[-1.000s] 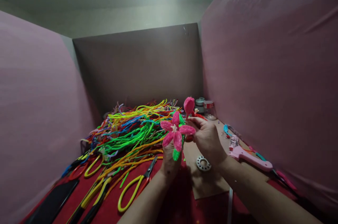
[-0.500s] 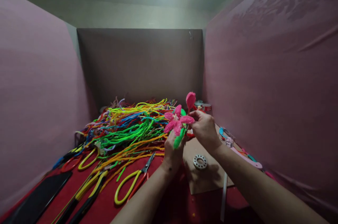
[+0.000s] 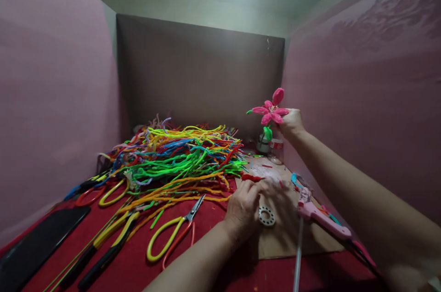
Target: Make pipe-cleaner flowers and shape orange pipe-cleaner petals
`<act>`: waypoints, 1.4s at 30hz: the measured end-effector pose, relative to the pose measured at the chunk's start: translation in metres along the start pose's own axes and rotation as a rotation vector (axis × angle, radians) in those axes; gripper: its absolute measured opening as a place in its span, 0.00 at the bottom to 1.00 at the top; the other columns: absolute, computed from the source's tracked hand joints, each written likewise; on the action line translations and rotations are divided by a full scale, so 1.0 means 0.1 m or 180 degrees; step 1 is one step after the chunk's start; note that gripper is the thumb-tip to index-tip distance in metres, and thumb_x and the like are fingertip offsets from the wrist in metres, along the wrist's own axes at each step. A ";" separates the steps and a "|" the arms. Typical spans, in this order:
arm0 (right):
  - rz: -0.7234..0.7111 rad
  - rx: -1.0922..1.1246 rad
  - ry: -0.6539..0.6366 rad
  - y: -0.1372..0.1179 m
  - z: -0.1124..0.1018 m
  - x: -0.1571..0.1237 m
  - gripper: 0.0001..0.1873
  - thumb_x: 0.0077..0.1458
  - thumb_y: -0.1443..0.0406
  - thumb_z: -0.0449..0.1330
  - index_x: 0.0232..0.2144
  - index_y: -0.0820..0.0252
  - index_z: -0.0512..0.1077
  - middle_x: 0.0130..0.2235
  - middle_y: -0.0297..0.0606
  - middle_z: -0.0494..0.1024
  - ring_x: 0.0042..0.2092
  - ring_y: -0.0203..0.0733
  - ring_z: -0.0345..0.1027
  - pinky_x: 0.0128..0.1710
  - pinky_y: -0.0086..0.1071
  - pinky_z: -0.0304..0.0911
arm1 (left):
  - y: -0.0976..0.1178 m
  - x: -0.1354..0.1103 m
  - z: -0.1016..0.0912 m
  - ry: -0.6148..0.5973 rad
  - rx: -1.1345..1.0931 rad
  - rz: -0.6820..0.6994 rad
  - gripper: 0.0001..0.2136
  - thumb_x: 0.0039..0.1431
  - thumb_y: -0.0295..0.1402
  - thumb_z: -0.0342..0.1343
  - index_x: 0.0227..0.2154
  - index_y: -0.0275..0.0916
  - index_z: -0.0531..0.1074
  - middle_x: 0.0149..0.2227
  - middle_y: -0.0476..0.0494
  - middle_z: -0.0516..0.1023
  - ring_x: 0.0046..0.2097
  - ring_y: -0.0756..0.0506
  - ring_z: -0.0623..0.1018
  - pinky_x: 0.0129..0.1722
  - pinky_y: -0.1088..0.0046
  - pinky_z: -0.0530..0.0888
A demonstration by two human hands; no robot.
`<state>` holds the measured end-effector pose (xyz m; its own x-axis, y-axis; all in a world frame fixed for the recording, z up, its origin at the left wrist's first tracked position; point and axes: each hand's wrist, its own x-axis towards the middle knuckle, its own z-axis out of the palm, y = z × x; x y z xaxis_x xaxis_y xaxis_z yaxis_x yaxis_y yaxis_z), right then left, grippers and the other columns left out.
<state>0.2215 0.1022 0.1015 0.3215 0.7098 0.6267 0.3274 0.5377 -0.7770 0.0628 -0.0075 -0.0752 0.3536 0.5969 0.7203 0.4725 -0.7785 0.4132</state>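
Raised at the right, my right hand (image 3: 292, 122) is closed around a pink fuzzy pipe-cleaner flower (image 3: 269, 112) with a bud on top and green leaves. Its stem is mostly hidden by the fingers. Low over the left edge of the cardboard (image 3: 279, 248) is my left hand (image 3: 243, 209), beside a red fuzzy piece (image 3: 253, 177). Its fingertips are blurred, so whether they grip anything is unclear. A round disc with holes (image 3: 266, 216) lies just right of this hand.
A large heap of coloured pipe cleaners (image 3: 182, 159) covers the back left. Yellow-and-red scissors (image 3: 172, 232), black-and-yellow pliers (image 3: 103, 250) and a black flat object (image 3: 41, 237) lie in front. On the right rests a pink glue gun (image 3: 324, 218) with a clear stick; jars (image 3: 263, 143) stand behind.
My right hand has lifted the flower up and to the right. The left hand has come away from the flower and down to the cardboard. The view has shifted slightly.
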 end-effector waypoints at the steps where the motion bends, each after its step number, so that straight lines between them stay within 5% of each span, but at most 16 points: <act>1: 0.0048 0.0117 -0.0003 0.03 -0.01 0.03 0.04 0.35 0.68 0.58 0.16 0.65 0.66 0.12 0.27 0.58 0.15 0.27 0.47 0.14 0.26 0.47 | 0.01 0.00 0.00 -0.0021 0.0043 0.0047 0.11 0.53 0.20 0.45 0.35 0.38 0.67 0.35 0.42 0.69 0.38 0.46 0.70 0.37 0.69 0.69; 7: 0.0296 0.0756 -0.0131 0.25 -0.17 0.10 0.07 0.32 0.66 0.61 0.17 0.63 0.66 0.13 0.29 0.61 0.14 0.27 0.47 0.13 0.25 0.43 | 0.00 0.01 -0.04 0.0039 -0.0045 -0.0226 0.10 0.52 0.20 0.46 0.34 0.37 0.69 0.34 0.41 0.70 0.38 0.45 0.70 0.38 0.68 0.69; 15: 0.0500 0.1361 -0.0632 0.17 -0.35 -0.19 0.09 0.32 0.64 0.63 0.18 0.62 0.67 0.16 0.32 0.67 0.17 0.30 0.56 0.16 0.26 0.53 | 0.15 0.54 -0.35 0.0539 -0.1636 -0.1828 0.06 0.51 0.28 0.51 0.31 0.35 0.72 0.30 0.44 0.75 0.34 0.47 0.74 0.34 0.72 0.70; 22: 0.0750 0.1414 -0.1087 -0.03 -0.51 -0.53 0.11 0.27 0.73 0.64 0.23 0.67 0.74 0.23 0.38 0.74 0.23 0.34 0.64 0.22 0.28 0.60 | 0.42 1.12 -0.77 0.1230 -0.0889 -0.0644 0.07 0.51 0.32 0.53 0.32 0.36 0.72 0.31 0.45 0.75 0.33 0.49 0.72 0.35 0.74 0.68; 29: 0.0815 0.1339 -0.1583 0.00 -0.61 -0.81 0.14 0.31 0.70 0.65 0.28 0.66 0.77 0.25 0.38 0.77 0.26 0.37 0.68 0.29 0.30 0.63 | 0.71 1.64 -0.84 0.0189 -0.0399 -0.0409 0.18 0.42 0.37 0.60 0.38 0.34 0.72 0.25 0.48 0.72 0.26 0.52 0.68 0.26 0.75 0.65; 32: 0.0904 0.1367 -0.1533 0.04 -0.61 -0.87 0.11 0.31 0.67 0.66 0.25 0.66 0.76 0.22 0.36 0.76 0.24 0.36 0.68 0.28 0.30 0.63 | 0.86 1.76 -0.80 -0.0451 -0.0021 -0.0386 0.11 0.43 0.37 0.59 0.27 0.34 0.74 0.20 0.49 0.69 0.22 0.52 0.65 0.23 0.75 0.61; 35: 0.0928 0.1574 -0.1129 0.07 -0.63 -0.94 0.13 0.32 0.66 0.66 0.25 0.66 0.75 0.22 0.36 0.75 0.23 0.35 0.66 0.27 0.30 0.63 | 0.96 1.85 -0.77 -0.0676 0.0204 -0.0388 0.08 0.43 0.35 0.58 0.21 0.34 0.74 0.16 0.49 0.66 0.20 0.53 0.64 0.21 0.75 0.59; 40: 0.1006 0.1524 0.0837 0.19 -0.72 -1.23 0.13 0.42 0.60 0.61 0.30 0.63 0.72 0.17 0.28 0.66 0.16 0.28 0.53 0.16 0.23 0.50 | 0.92 2.14 -0.76 -0.0362 0.0695 -0.0350 0.09 0.43 0.35 0.58 0.21 0.33 0.74 0.15 0.49 0.66 0.21 0.52 0.64 0.23 0.74 0.60; 42: 0.1052 0.1599 0.1197 0.24 -0.76 -1.43 0.12 0.46 0.58 0.59 0.32 0.61 0.70 0.19 0.27 0.64 0.17 0.28 0.52 0.15 0.22 0.47 | 0.85 2.31 -0.74 -0.0255 0.0772 -0.0335 0.09 0.42 0.34 0.59 0.22 0.32 0.75 0.16 0.48 0.67 0.22 0.52 0.64 0.23 0.74 0.60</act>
<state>0.2505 -0.0213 -0.0025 0.6479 0.7156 0.2611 -0.2606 0.5303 -0.8068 0.1253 0.0498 0.1677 0.3505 0.6929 0.6301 0.6862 -0.6479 0.3308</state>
